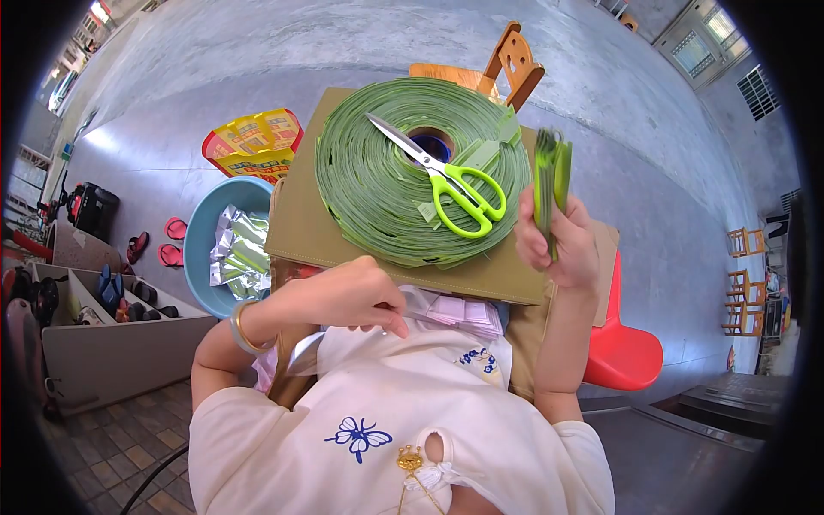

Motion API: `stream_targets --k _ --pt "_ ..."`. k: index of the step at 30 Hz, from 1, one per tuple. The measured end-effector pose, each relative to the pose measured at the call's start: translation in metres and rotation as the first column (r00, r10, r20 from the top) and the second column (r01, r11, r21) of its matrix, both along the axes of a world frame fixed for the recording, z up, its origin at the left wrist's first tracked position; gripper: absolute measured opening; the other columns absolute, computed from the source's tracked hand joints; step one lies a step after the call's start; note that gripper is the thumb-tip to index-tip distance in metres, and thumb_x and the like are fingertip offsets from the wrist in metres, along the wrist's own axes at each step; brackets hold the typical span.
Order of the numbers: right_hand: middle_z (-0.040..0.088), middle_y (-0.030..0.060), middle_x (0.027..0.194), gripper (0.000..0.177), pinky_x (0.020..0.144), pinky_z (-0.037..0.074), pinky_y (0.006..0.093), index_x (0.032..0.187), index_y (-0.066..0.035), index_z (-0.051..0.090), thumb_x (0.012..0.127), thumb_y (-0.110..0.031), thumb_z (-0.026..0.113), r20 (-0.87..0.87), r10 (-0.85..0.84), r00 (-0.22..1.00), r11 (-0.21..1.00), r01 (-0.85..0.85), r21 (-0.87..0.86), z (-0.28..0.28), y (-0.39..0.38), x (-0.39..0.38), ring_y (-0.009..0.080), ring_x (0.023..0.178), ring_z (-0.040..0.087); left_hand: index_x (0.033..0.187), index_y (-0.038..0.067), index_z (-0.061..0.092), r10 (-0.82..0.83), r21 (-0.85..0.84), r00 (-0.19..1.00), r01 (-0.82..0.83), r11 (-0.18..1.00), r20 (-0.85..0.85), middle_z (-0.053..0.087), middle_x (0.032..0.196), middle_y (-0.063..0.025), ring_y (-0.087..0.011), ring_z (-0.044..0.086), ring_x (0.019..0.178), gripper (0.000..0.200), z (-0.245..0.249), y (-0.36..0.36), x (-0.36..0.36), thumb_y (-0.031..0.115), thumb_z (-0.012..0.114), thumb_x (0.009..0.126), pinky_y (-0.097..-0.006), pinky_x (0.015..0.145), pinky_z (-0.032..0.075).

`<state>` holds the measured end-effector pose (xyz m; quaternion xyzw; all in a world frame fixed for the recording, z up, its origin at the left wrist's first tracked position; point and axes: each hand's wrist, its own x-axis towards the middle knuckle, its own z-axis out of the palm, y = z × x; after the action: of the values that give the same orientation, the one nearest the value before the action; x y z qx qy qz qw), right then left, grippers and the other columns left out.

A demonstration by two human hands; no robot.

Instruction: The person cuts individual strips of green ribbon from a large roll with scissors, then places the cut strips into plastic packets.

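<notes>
A large coil of flat green strip (369,206) lies on a brown board (300,227). Scissors with lime-green handles (472,202) rest on top of it, blades pointing to the upper left. To the right of the coil, my right hand (562,236) grips a small green bundle (552,176), held upright. My left hand (365,296) is in front of the board's near edge, above my lap, its fingers curled downward; whatever they may hold is hidden. Pale pink packets (463,315) lie on my lap, just right of my left hand.
Silver packets (242,249) lie in a blue basin (199,249) on the left, near a yellow and red bag (253,142). A wooden chair (515,69) stands behind the board, a red chair (627,352) at right. A shoe rack (112,365) is at lower left.
</notes>
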<state>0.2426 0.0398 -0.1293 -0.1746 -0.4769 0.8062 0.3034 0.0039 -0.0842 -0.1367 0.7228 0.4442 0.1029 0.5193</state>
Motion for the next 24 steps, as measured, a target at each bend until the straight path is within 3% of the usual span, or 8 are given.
stream_targets --k 2,4,7,10,13,14,17,24 --pt "0.044 0.0020 0.055 0.032 0.037 0.027 0.0194 0.101 0.005 0.050 0.095 -0.025 0.040 -0.140 0.273 0.952 0.959 -0.258 0.119 -0.009 0.006 0.010 0.0051 0.040 0.036 0.070 0.002 0.065 0.128 -0.085 0.961 -0.111 0.990 0.244 0.050 0.047 -0.0033 -0.0055 0.047 0.040 0.020 0.038 0.003 -0.014 0.019 0.063 0.081 -0.0220 0.039 0.035" --pt "0.045 0.0025 0.055 0.037 0.036 0.027 0.0192 0.113 0.007 0.045 0.095 -0.025 0.041 -0.190 0.468 0.863 0.882 -0.440 0.169 -0.008 0.007 0.011 0.0052 0.040 0.036 0.074 0.002 0.065 0.623 -0.131 0.698 -0.622 0.772 0.352 0.050 0.047 -0.0024 -0.0038 0.047 0.043 0.013 0.064 0.004 -0.017 0.013 0.064 0.080 -0.0201 0.040 0.035" --pt "0.046 0.0030 0.055 0.048 0.037 0.028 0.0189 0.129 0.006 0.032 0.094 -0.025 0.042 -0.150 0.533 0.833 0.846 -0.526 0.085 0.004 -0.001 0.003 0.0055 0.040 0.037 0.077 0.002 0.065 0.716 0.703 0.555 -0.700 0.126 0.425 0.054 0.052 -0.0036 -0.0044 0.048 0.044 0.006 0.051 0.032 -0.004 0.008 0.065 0.078 -0.0211 0.041 0.037" --pt "0.048 0.0031 0.058 0.046 0.037 0.029 0.0188 0.129 0.000 0.034 0.094 -0.028 0.045 -0.039 0.358 0.933 0.930 -0.360 -0.070 0.003 -0.017 -0.018 0.0060 0.040 0.037 0.083 0.002 0.065 0.519 0.918 0.822 -0.362 0.159 0.234 0.057 0.059 -0.0052 -0.0043 0.049 0.046 0.007 0.030 0.043 0.016 0.006 0.065 0.077 -0.0231 0.041 0.038" --pt "0.048 0.0031 0.059 0.035 0.037 0.030 0.0186 0.118 -0.004 0.042 0.094 -0.029 0.045 0.015 0.230 0.973 0.968 -0.227 -0.110 -0.009 -0.015 -0.029 0.0062 0.040 0.038 0.090 0.001 0.065 0.491 0.555 0.743 -0.668 0.496 0.455 0.059 0.062 -0.0049 -0.0044 0.050 0.048 0.012 0.017 0.054 0.027 0.007 0.064 0.079 -0.0234 0.042 0.040" --pt "0.048 0.0030 0.059 0.032 0.037 0.031 0.0185 0.115 -0.005 0.042 0.094 -0.029 0.045 0.045 0.225 0.973 0.969 -0.219 -0.114 -0.008 -0.016 -0.031 0.0062 0.040 0.038 0.095 -0.001 0.063 0.608 0.147 0.615 -0.753 0.641 0.503 0.057 0.059 -0.0018 -0.0047 0.050 0.049 0.016 0.020 0.053 0.024 0.010 0.060 0.084 -0.0214 0.043 0.041" --pt "0.048 0.0027 0.059 0.027 0.037 0.031 0.0183 0.110 -0.006 0.044 0.094 -0.028 0.044 0.087 0.185 0.979 0.976 -0.173 -0.133 -0.007 -0.014 -0.034 0.0060 0.040 0.038 0.094 -0.004 0.062 0.566 -0.095 0.453 -0.717 0.690 0.689 0.055 0.059 0.0002 -0.0049 0.051 0.049 0.020 0.019 0.060 0.009 0.014 0.056 0.088 -0.0200 0.043 0.041" --pt "0.047 0.0012 0.058 0.028 0.037 0.029 0.0175 0.107 -0.003 0.051 0.095 -0.028 0.043 0.171 -0.012 0.985 0.999 0.018 -0.033 -0.017 -0.011 -0.047 0.0049 0.040 0.038 0.132 0.002 0.030 0.577 -0.191 0.519 -0.617 0.763 0.631 0.059 0.079 -0.0076 -0.0141 0.062 0.060 0.051 0.013 0.058 0.007 0.013 0.054 0.088 -0.0242 0.051 0.050"
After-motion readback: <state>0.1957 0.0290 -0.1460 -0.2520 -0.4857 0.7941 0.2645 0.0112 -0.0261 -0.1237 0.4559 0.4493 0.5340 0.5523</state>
